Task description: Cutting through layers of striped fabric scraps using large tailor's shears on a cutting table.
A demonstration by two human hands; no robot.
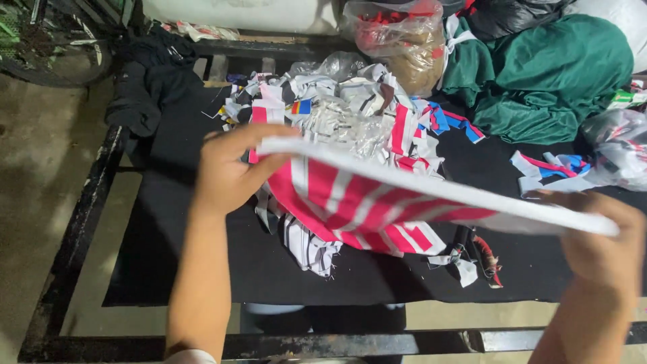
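Head view: both hands hold a red-and-white striped cloth (367, 205) stretched flat between them, above the near middle of the desk (202, 269). The left hand (226, 168) grips the cloth's left end, thumb on top and fingers curled under it. The right hand (600, 246) holds the right end, near the picture's right edge; its fingers are closed around the white edge, though their tips are hidden under the cloth. The white edge runs from the left thumb across to the right hand, tilting down to the right.

A black sheet covers the desk. Beyond the cloth, at the far middle, lies a pile of scraps (337, 111), white, red, blue and striped. Under the cloth's near edge more striped scraps (306, 246) lie on the sheet. At the far right sits a green cloth (552, 74), with a clear bag (397, 37) of what looks like red pieces just left of it. A dark garment (145, 91) hangs over the far left corner.
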